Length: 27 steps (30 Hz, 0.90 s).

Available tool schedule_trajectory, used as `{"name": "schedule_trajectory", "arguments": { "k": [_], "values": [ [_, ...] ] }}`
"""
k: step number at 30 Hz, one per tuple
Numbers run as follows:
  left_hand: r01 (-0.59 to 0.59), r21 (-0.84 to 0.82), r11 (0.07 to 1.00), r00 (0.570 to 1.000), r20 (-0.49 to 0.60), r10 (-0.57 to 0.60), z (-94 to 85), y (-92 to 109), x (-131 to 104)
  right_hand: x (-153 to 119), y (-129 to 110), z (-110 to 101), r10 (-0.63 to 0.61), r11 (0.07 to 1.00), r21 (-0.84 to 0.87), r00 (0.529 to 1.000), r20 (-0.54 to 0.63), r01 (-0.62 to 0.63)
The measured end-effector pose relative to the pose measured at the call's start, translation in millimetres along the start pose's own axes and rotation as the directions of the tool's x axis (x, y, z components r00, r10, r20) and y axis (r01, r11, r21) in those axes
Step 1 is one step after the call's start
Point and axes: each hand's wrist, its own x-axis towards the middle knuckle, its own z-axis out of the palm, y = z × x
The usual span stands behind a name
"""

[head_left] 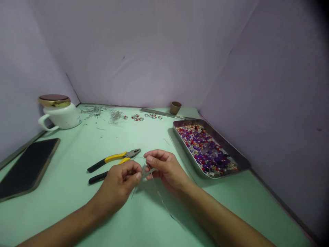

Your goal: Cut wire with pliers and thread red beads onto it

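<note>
A thin silvery wire (158,195) is bent between my two hands above the table. My left hand (123,180) pinches it between thumb and fingers, with a short end pointing down below. Thumb and forefinger of my right hand (167,168) are closed on the wire near its bend, and a long tail hangs down to the lower right. Just behind my left hand lie pliers (115,157) with yellow and black handles, their jaws toward my right hand. My left hand partly covers the lower handle.
At right, a metal tray (189,152) holds many coloured beads. Small red-beaded rings (137,117), wire scraps (115,116), straight wires (159,112) and a brown cup (175,108) lie along the back. A white lidded mug (63,116) and a phone (28,168) are at left.
</note>
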Motion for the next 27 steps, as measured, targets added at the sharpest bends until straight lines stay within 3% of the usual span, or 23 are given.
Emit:
{"name": "schedule_trajectory", "arguments": {
  "k": [11,19,25,27],
  "values": [
    [-0.011,0.205,0.979,0.996,-0.081,0.028,1.2,3.2,-1.9,0.9,-3.8,0.0,-0.061,0.981,-0.188,0.995,-0.077,0.045],
    [0.057,0.198,0.979,0.996,-0.079,-0.042,-0.3,-0.4,-0.9,5.5,-0.7,-4.1,-0.133,0.95,-0.297,0.984,-0.121,0.091],
    [0.085,0.045,0.995,0.957,-0.281,-0.069,-3.9,-2.1,3.9,6.5,0.9,-4.4,-0.049,0.952,-0.306,0.993,-0.104,0.015],
    [0.058,0.142,0.988,0.965,-0.261,-0.019,-7.2,-0.8,5.7,6.8,1.4,-4.6,-0.036,0.954,-0.301,0.997,-0.075,0.012]
  ]
}}
